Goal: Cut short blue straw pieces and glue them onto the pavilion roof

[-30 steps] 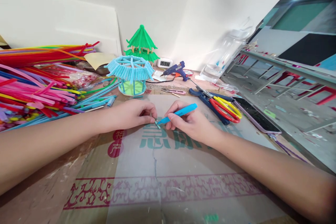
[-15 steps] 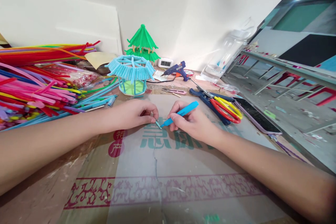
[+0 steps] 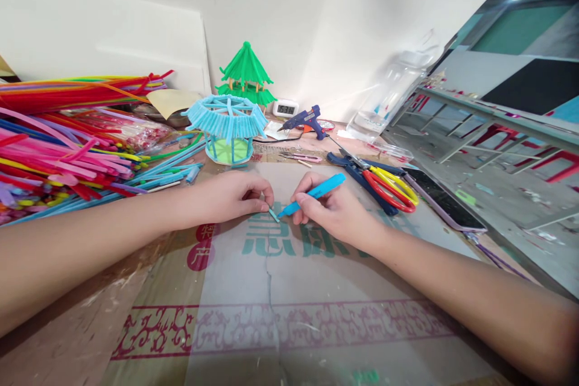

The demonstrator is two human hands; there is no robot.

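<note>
My right hand (image 3: 323, 205) is closed round a blue marker (image 3: 319, 190), its tip pointing down and left. The tip is at or very near a small, thin, bluish-green stick (image 3: 274, 215). My left hand (image 3: 246, 194) pinches the upper end of that stick between thumb and fingers. Both hands rest low over a printed cardboard sheet (image 3: 235, 289). Just beyond them stands a small light-blue pavilion model (image 3: 226, 126) with a green base. Behind it is a green tiered-roof model (image 3: 246, 72).
Bundles of coloured pipe cleaners (image 3: 58, 157) fill the left side. At the back are a digital clock (image 3: 285, 108), a blue glue gun (image 3: 305, 120) and a clear plastic bottle (image 3: 384, 96). Scissors (image 3: 389, 187), blue-handled pliers (image 3: 362, 178) and a phone (image 3: 443, 199) lie at the right.
The marker has tilted very slightly in my right hand, its back end a little farther right. My left hand holds the stick in nearly the same spot.
</note>
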